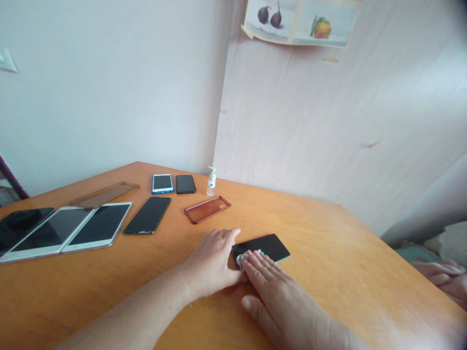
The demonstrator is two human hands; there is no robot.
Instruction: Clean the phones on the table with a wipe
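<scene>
A smartphone (276, 246) with a dark screen lies face up on the wooden table in front of me. My left hand (214, 256) braces its left end, thumb at the near side and fingers at the far side. With fingers together and stretched forward, my right hand (279, 294) presses a crumpled white wipe (240, 260) onto the screen's near left part. Most of the wipe is hidden under those fingers. Beyond the phone lies an empty reddish clear phone case (207, 210). Behind that case stands a small pump bottle (211, 183).
On the table (328, 253), left of my hands, lie a black smartphone (148, 216), white tablets (100, 226), a dark device (22, 226) and a brownish clear case (105, 194). Farther back are a blue-edged phone (162, 183) and a black phone (186, 184). Another person's hands (443, 277) show at right.
</scene>
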